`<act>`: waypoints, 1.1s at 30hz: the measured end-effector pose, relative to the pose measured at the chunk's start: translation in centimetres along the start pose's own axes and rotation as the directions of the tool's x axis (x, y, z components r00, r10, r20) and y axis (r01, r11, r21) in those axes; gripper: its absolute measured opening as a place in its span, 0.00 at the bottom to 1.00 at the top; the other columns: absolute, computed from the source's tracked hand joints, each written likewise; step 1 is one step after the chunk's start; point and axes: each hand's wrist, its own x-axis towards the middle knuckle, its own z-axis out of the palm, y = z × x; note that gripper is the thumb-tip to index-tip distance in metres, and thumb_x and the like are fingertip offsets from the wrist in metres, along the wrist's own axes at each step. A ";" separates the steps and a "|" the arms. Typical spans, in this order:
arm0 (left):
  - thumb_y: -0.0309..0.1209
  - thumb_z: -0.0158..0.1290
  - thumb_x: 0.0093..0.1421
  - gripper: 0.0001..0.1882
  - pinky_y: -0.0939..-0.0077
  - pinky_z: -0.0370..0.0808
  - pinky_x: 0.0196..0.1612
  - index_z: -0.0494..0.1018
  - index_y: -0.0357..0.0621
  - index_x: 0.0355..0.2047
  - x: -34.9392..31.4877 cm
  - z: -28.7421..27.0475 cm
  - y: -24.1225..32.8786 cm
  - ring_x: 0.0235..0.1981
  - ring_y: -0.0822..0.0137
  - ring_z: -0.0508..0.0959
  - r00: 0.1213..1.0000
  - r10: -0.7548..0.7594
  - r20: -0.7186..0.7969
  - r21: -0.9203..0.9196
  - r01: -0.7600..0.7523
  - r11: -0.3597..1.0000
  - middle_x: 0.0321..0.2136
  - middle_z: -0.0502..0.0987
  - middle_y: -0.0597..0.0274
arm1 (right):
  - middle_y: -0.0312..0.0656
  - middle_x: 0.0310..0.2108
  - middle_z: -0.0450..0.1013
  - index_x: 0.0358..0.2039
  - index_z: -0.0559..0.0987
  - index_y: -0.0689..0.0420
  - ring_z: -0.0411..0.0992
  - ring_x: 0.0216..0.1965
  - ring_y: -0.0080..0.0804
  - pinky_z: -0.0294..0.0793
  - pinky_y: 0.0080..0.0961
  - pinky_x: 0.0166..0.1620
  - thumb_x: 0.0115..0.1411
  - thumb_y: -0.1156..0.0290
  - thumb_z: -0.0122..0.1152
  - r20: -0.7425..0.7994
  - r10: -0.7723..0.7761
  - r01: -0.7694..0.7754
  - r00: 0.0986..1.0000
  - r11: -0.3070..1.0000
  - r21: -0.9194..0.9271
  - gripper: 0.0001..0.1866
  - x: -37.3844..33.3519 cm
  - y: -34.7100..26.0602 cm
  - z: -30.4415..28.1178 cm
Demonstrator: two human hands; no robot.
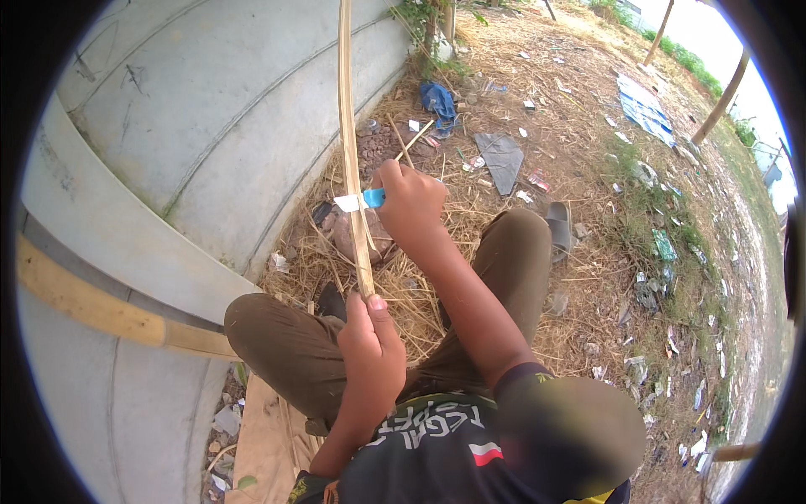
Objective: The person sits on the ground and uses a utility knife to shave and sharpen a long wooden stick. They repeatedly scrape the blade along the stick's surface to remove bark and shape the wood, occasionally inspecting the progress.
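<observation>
A long pale bamboo strip (348,101) rises from my lap toward the top of the view. My left hand (372,343) is closed round its lower end, thumb on top. Farther up, my right hand (410,202) grips a knife (374,198) with a blue handle, most of which is hidden in the fist. The pale blade lies across the strip, touching it. Below the blade a thin sliver (367,231) stands slightly off the strip's right side. Beneath the strip, a reddish-brown rounded stone (344,237) rests on the straw.
At the left stands a grey panelled wall (227,126), with a thick bamboo pole (92,307) running along it. A grey sandal (558,228) lies beside my right knee. Blue cloth (438,102), a dark flat scrap (499,160) and litter are scattered over straw. Wooden posts (722,97) stand far right.
</observation>
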 end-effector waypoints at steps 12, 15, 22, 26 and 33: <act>0.35 0.46 0.71 0.15 0.65 0.67 0.25 0.66 0.36 0.31 -3.6 -5.5 -2.1 0.18 0.59 0.70 0.907 -0.221 0.358 0.113 0.193 0.975 0.17 0.70 0.49 | 0.45 0.36 0.83 0.33 0.86 0.52 0.82 0.40 0.45 0.82 0.36 0.39 0.60 0.69 0.60 0.144 0.590 -0.412 0.794 0.698 -0.585 0.08 12.9 19.0 1.2; 0.38 0.47 0.72 0.15 0.78 0.67 0.23 0.69 0.40 0.31 -7.2 -9.2 -5.4 0.18 0.77 0.69 0.863 -0.258 0.434 0.237 0.167 0.957 0.17 0.69 0.66 | 0.50 0.41 0.82 0.38 0.86 0.56 0.81 0.45 0.48 0.81 0.39 0.43 0.60 0.66 0.60 0.006 0.769 -0.638 0.639 0.534 -0.554 0.11 12.2 27.9 -1.9; 0.47 0.48 0.70 0.20 0.76 0.64 0.24 0.72 0.40 0.39 -10.2 -15.5 -10.5 0.22 0.73 0.66 0.819 -0.520 0.243 0.197 0.483 0.853 0.22 0.68 0.70 | 0.53 0.46 0.80 0.42 0.84 0.61 0.80 0.49 0.45 0.78 0.42 0.49 0.59 0.65 0.59 0.060 0.936 -0.841 0.348 0.339 -0.421 0.16 3.1 36.2 -4.7; 0.44 0.49 0.70 0.17 0.82 0.62 0.21 0.69 0.42 0.32 -6.3 -11.9 -10.2 0.18 0.79 0.64 0.895 -0.418 0.154 0.137 0.400 0.906 0.17 0.66 0.71 | 0.54 0.30 0.80 0.31 0.83 0.66 0.81 0.35 0.43 0.77 0.40 0.41 0.57 0.59 0.61 0.205 0.780 -0.734 0.592 0.626 -0.263 0.19 6.4 34.0 -3.2; 0.40 0.50 0.71 0.18 0.84 0.59 0.20 0.66 0.41 0.28 -3.5 -8.6 -8.1 0.17 0.81 0.62 0.860 -0.505 0.077 -0.068 0.510 0.857 0.17 0.63 0.74 | 0.45 0.20 0.74 0.25 0.81 0.64 0.73 0.23 0.39 0.73 0.40 0.32 0.57 0.53 0.63 0.681 0.373 -0.566 0.630 0.821 0.074 0.22 6.9 18.5 1.0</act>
